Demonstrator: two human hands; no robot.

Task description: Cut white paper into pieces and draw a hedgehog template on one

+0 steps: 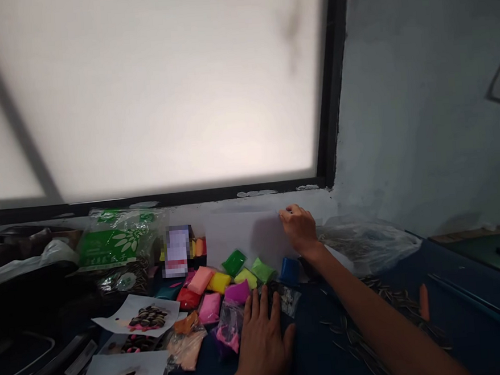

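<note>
My right hand [299, 228] pinches the upper right edge of a white sheet of paper [231, 234], which stands upright in front of the wall. Palm down on the dark blue tabletop, my left hand [263, 332] lies flat with its fingers spread. Just beyond its fingertips is a purple packet [237, 291] of what looks like modelling clay, and a clear bag with pink clay [228, 332] sits beside it. Other packets, among them green [233, 262], yellow [219, 282] and blue [289, 270], lie below the sheet.
Printed pictures [137, 318] lie left of the packets. Behind them stands a green and clear bag of seeds [117, 242] near a phone-like blurred screen [177, 251]. Loose seeds [359, 340] and an orange stick [424, 302] lie right, with a clear plastic bag [369, 245] behind.
</note>
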